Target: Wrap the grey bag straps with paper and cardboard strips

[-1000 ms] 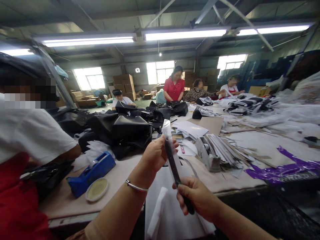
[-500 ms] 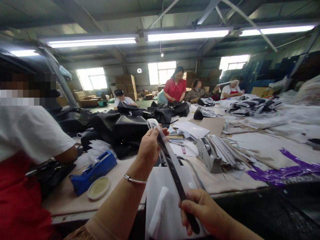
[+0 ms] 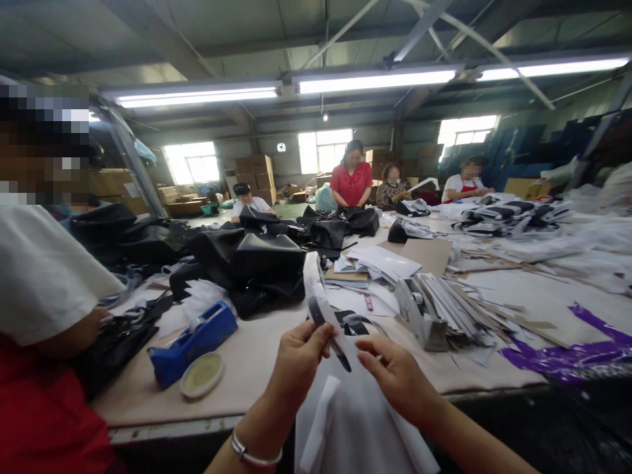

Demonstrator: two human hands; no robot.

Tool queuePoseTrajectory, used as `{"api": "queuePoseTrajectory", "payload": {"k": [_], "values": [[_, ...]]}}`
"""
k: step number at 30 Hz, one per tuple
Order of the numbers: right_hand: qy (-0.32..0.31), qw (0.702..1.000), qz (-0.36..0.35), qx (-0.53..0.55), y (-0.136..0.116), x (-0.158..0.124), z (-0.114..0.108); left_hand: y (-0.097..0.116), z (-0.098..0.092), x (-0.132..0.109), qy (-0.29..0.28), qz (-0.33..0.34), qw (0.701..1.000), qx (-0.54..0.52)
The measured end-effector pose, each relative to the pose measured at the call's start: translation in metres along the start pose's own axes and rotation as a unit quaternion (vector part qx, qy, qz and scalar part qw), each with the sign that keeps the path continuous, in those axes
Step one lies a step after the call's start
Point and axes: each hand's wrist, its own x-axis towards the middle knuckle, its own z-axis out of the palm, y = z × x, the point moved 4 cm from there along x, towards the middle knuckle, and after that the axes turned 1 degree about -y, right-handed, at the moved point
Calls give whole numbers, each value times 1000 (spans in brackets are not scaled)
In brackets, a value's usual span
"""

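My left hand (image 3: 301,359) pinches a black strap (image 3: 315,311) partly wrapped in a translucent white sleeve (image 3: 312,271). The strap curves upward from my fingers, and its dark lower end sticks out below them. Just right of that end is my right hand (image 3: 402,378), fingers loosely curled and apart, with nothing visible in them. Beneath both hands hangs a white sheet-like bag or wrapping (image 3: 353,411) at the table edge. On it lies a folded white strip (image 3: 320,418). A dark strap or handle behind the sheet is partly hidden.
A blue tape dispenser (image 3: 195,343) and round dish (image 3: 202,376) sit left. Right stand a grey tape dispenser (image 3: 419,316), cardboard strips (image 3: 457,306) and purple plastic (image 3: 567,359). Black bags (image 3: 266,260) are piled ahead. A co-worker's white sleeve (image 3: 47,270) is close left; others work across the table.
My left hand has moved down along the strap to near its lower end. My right hand has let go of that end and moved up and right. The strap's upper part now bends.
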Motion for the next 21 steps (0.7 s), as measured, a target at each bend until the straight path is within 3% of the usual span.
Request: {"api": "queuePoseTrajectory", "payload": {"k": [2,4,5,6,7,10,13,17,21], "values": [[-59,980,139,128,10,-7,12,1,0,-7,19,22,999,30],[-108,921,256,274,15,-13,29,-2,5,-15,-1,26,999,24],[-103,901,275,318,15,-12,35,-4,8,-19,-18,24,999,14],[-87,901,268,331,14,-9,38,-6,10,-22,-35,19,999,3],[-64,918,239,310,11,-5,38,-8,11,-24,-48,13,999,-7],[-36,991,72,111,-4,4,34,-14,5,-31,-58,-1,998,-15],[-85,993,-53,-70,-17,-3,41,-21,-10,-40,-34,-15,999,-9],[-149,980,-50,-125,-16,-20,59,-34,-26,-57,18,-89,993,-73],[-154,987,32,-33,-12,-21,66,-33,-29,-66,48,-153,971,-175]]}}
